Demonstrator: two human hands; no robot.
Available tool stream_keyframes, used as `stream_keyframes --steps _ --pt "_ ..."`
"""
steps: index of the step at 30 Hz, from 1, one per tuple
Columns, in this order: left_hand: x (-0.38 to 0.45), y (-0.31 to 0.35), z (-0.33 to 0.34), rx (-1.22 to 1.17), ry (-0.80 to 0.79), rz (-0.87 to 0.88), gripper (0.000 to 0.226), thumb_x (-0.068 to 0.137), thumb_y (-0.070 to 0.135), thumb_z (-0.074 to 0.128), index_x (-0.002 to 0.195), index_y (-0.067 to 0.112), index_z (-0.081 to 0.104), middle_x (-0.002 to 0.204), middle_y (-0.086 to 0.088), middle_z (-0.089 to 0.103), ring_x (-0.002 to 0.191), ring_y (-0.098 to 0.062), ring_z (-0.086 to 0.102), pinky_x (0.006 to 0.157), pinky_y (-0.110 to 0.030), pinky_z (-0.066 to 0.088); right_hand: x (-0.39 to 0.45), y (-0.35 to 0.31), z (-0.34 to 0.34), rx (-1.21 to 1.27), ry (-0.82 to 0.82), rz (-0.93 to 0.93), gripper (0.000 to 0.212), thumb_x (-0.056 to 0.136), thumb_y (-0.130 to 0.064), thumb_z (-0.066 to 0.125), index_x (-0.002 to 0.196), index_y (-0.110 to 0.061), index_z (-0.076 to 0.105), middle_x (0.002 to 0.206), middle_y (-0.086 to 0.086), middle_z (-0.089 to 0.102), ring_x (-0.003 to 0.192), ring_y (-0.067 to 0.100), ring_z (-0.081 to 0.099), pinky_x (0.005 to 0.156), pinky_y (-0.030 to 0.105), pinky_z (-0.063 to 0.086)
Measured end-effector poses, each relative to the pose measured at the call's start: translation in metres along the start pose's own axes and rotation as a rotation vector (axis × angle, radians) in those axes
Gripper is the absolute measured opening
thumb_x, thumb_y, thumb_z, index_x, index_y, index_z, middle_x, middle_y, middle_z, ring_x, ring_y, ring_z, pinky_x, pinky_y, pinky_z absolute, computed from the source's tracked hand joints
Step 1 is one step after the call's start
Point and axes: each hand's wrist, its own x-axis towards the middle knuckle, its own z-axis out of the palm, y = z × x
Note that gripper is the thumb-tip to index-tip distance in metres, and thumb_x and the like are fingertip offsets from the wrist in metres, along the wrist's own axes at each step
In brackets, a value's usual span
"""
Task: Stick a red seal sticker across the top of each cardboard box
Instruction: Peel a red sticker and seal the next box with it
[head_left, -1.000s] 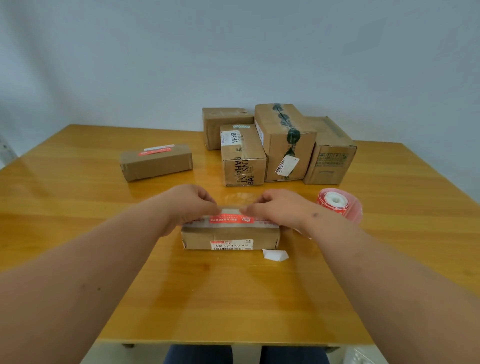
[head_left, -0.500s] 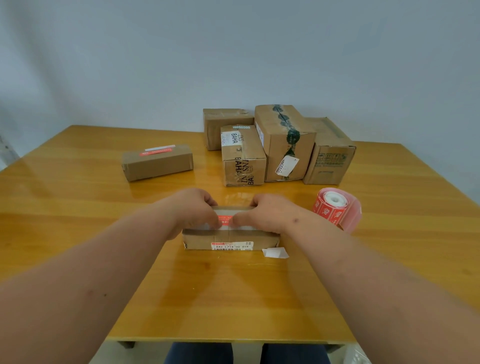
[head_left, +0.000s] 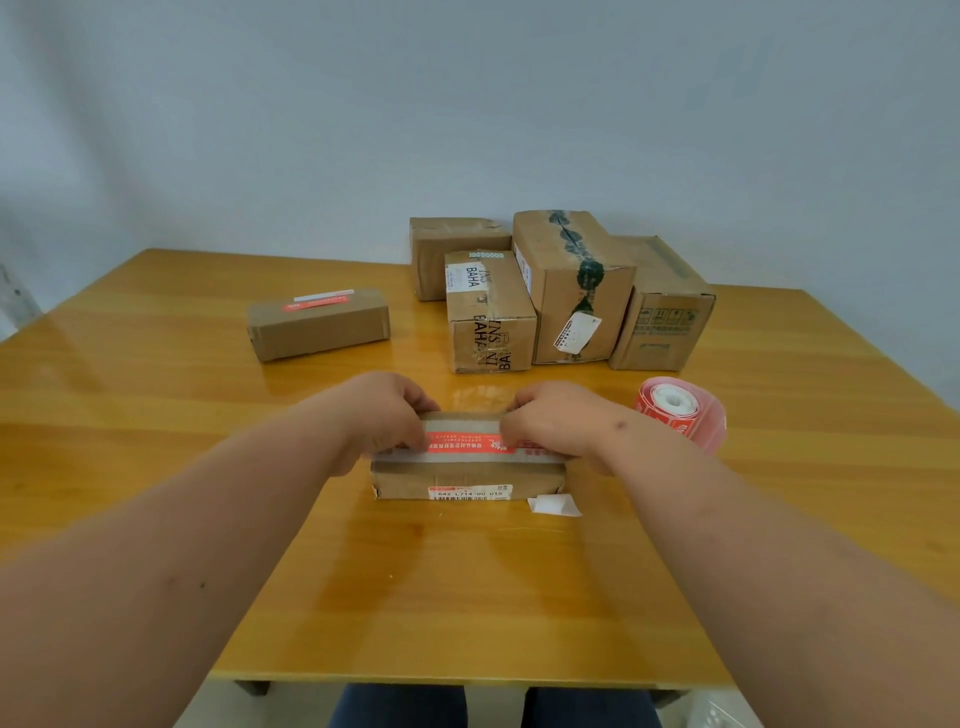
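**Both hands on the sticker atop the near box**

Head view: the near box (head_left: 467, 475) lies at the table's (head_left: 156, 415) centre, a red sticker (head_left: 465, 441) along its top. The left hand (head_left: 379, 415) and right hand (head_left: 556, 421) press curled fingers on its ends. The sticker roll (head_left: 680, 413) sits at three o'clock, a stickered box (head_left: 318, 325) at ten, four boxes (head_left: 566, 291) at one.

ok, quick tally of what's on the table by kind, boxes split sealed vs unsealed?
Cardboard boxes with a red seal sticker: 2, the near box under both hands and the far-left box
Cardboard boxes with no red sticker showing: 4, clustered at the back
Sticker rolls: 1
White backing scraps: 1
Total: 8
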Motion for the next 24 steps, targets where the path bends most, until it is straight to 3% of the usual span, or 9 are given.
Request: stream_keyframes --steps 3,8,12,15,18,21,24 --pt "0.001 -0.002 0.000 -0.027 0.031 -0.012 0.022 0.087 0.010 0.068 0.100 0.028 0.070 0.105 -0.004 0.067 0.101 -0.022 0.061 0.093 -0.039 0.053 -0.005 0.004 -0.002 0.040 0.020 -0.003 0.032 0.088 -0.032 0.061 0.112 -0.012 0.064 0.111 0.009 0.063 0.103 0.024 0.059 0.094 0.040 0.050" --pt "0.002 -0.001 0.000 -0.063 0.065 -0.026 0.025 0.090 0.004 0.064 0.104 0.023 0.071 0.103 -0.006 0.068 0.099 -0.023 0.062 0.082 -0.034 0.055 -0.006 0.005 -0.002 0.019 0.032 -0.034 0.030 0.091 -0.019 0.055 0.117 -0.005 0.062 0.116 0.016 0.064 0.100 0.026 0.060 0.085 0.035 0.050" --pt "-0.001 0.001 -0.001 -0.044 0.060 -0.017 0.020 0.086 0.013 0.071 0.103 0.025 0.071 0.103 -0.004 0.067 0.098 -0.021 0.060 0.081 -0.033 0.052 -0.007 0.006 -0.001 0.046 0.036 -0.041 0.031 0.090 -0.027 0.061 0.116 -0.012 0.063 0.112 0.007 0.064 0.104 0.022 0.059 0.092 0.037 0.050" --pt "-0.001 0.002 -0.003 -0.093 0.082 -0.017 0.028 0.089 0.000 0.062 0.105 0.021 0.071 0.101 -0.007 0.068 0.092 -0.019 0.062 0.086 -0.036 0.055 -0.004 0.008 -0.001 0.115 0.040 -0.030 0.032 0.092 -0.017 0.055 0.121 -0.005 0.061 0.119 0.014 0.063 0.111 0.031 0.058 0.098 0.044 0.048" --pt "-0.003 0.007 -0.006 -0.217 0.217 0.032 0.013 0.093 0.013 0.060 0.098 0.016 0.072 0.095 -0.008 0.068 0.086 -0.020 0.063 0.080 -0.037 0.057 0.001 0.014 -0.003 0.422 0.069 0.028 0.029 0.088 -0.028 0.060 0.103 -0.003 0.064 0.109 0.019 0.069 0.107 0.035 0.063 0.098 0.050 0.048" --pt "-0.004 0.008 -0.012 -0.364 0.370 0.125 0.029 0.094 0.035 0.060 0.095 0.007 0.067 0.090 -0.007 0.067 0.079 -0.019 0.063 0.063 -0.028 0.050 0.002 0.017 -0.004 0.702 0.065 -0.006 0.027 0.088 -0.027 0.064 0.103 -0.005 0.064 0.102 0.015 0.071 0.102 0.028 0.067 0.099 0.047 0.049" --pt "-0.004 0.002 -0.014 -0.369 0.430 0.140 0.017 0.090 0.022 0.067 0.097 0.009 0.058 0.096 -0.007 0.061 0.085 -0.022 0.059 0.069 -0.032 0.051 -0.002 0.024 -0.005 0.554 0.196 -0.170 0.025 0.084 -0.007 0.066 0.107 -0.017 0.065 0.106 0.002 0.068 0.102 0.017 0.063 0.092 0.035 0.052"
